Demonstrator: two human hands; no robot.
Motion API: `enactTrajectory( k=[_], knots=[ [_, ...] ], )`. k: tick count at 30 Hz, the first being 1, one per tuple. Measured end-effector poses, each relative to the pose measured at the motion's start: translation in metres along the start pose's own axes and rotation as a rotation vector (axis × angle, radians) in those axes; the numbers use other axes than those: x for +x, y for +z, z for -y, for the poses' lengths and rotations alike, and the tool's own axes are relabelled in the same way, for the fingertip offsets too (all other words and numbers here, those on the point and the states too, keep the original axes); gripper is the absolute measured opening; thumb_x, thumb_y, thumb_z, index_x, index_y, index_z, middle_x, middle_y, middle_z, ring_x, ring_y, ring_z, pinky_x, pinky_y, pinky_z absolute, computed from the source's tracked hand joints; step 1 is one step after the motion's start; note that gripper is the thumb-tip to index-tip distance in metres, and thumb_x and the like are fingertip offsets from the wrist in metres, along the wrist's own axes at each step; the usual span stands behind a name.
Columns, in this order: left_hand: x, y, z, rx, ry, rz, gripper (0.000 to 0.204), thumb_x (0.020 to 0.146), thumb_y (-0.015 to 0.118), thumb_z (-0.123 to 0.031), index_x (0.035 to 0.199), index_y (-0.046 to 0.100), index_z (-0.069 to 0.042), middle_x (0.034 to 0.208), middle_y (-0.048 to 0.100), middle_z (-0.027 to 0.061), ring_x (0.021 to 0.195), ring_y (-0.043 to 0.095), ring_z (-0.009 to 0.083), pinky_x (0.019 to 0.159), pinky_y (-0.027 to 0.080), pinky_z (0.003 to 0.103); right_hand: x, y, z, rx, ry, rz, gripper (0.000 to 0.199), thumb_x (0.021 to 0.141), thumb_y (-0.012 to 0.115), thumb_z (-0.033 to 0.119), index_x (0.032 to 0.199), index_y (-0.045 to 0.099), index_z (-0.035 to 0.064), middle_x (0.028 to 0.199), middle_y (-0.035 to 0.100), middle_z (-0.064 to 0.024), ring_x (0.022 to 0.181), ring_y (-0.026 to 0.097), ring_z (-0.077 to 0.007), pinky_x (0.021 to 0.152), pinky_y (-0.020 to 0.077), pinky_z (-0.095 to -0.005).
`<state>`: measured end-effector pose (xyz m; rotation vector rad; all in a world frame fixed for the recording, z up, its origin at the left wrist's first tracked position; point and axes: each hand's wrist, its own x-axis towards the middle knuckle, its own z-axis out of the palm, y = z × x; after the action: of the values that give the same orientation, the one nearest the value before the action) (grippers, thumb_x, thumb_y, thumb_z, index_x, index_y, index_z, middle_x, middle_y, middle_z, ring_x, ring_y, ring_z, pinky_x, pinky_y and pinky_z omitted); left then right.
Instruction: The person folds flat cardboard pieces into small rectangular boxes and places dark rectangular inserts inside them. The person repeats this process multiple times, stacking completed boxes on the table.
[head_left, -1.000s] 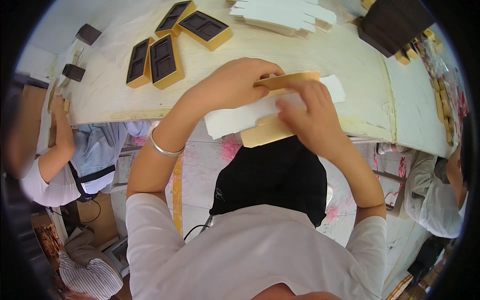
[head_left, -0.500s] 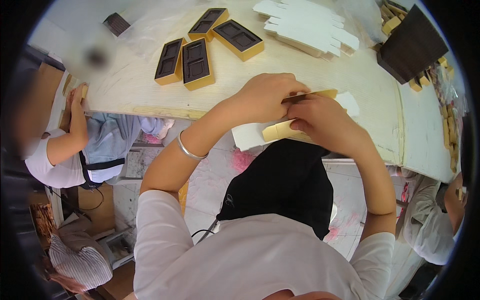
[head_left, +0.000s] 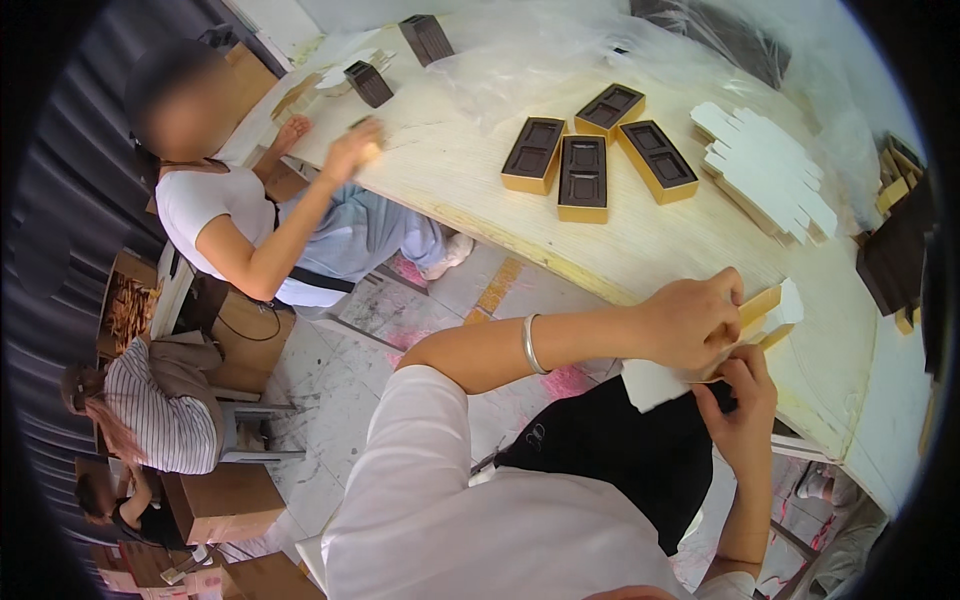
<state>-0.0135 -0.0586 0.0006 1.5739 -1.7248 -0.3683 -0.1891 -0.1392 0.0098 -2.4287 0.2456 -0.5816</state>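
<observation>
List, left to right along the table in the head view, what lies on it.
Small dark box → three gold-edged dark trays → stack of white card blanks → dark boxes at the right edge.

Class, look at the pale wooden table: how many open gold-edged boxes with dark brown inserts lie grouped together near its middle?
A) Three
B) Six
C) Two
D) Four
D: four gold-edged boxes with dark inserts lie side by side on the table, to the left of the stack of white card blanks.
</observation>
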Motion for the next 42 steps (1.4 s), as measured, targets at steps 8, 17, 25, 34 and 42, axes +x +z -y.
enactTrajectory(
  k=[8,17,25,34,42],
  knots=[
    [-0.02,-0.025,0.004,-0.114,0.186,0.318,0.058,0.066,0.079,-0.016,0.117,0.059,0.0,0.137,0.043,0.0096,0.115,0.051,0.0291,0.093,0.044,0.039,0.0,-0.013,-0.028,0.15,-0.04,-0.032,0.026,0.062,0.069,-0.002,0.074,0.046,0.001,0.086,0.047,-0.0115,0.072,0.049,-0.0236,0.059,0.0418,-0.0294],
    [0.004,0.01,-0.009,-0.111,0.056,0.106,0.023,0.07,0.077,-0.016,0.086,0.062,-0.009,0.084,0.059,0.0025,0.073,0.06,0.0231,0.063,0.046,0.036,-0.005,-0.014,-0.025,0.362,0.204,-0.034,0.025,0.069,0.061,-0.016,0.079,0.046,0.001,0.083,0.046,-0.0086,0.07,0.05,-0.0196,0.062,0.0426,-0.0252],
    [-0.003,0.014,-0.012,-0.104,0.077,0.0,0.013,0.073,0.073,-0.016,0.078,0.063,-0.008,0.071,0.056,0.0052,0.07,0.06,0.0249,0.061,0.045,0.036,-0.016,-0.039,-0.008,0.166,0.053,0.138,0.052,0.06,0.07,-0.012,0.106,0.052,0.0021,0.134,0.044,-0.017,0.097,0.055,-0.0285,0.085,0.0472,-0.0327],
    [0.006,-0.006,-0.01,-0.458,-0.077,0.204,0.036,0.082,0.073,-0.035,0.09,0.055,-0.004,0.076,0.061,0.01,0.066,0.059,0.0233,0.061,0.046,0.032,-0.042,0.006,-0.029,-0.043,0.022,-0.272,0.017,0.083,0.061,0.003,0.099,0.066,-0.0005,0.119,0.057,-0.0198,0.101,0.058,-0.0315,0.087,0.0464,-0.0367],
    [-0.005,0.009,-0.018,-0.321,-0.041,-0.024,0.038,0.089,0.064,-0.018,0.118,0.041,-0.009,0.093,0.062,0.0128,0.071,0.061,0.0264,0.061,0.048,0.034,-0.021,0.019,-0.021,0.243,0.053,-0.499,0.039,0.08,0.067,-0.007,0.116,0.054,0.0009,0.108,0.055,-0.0152,0.079,0.056,-0.018,0.065,0.048,-0.0252]
  ],
)
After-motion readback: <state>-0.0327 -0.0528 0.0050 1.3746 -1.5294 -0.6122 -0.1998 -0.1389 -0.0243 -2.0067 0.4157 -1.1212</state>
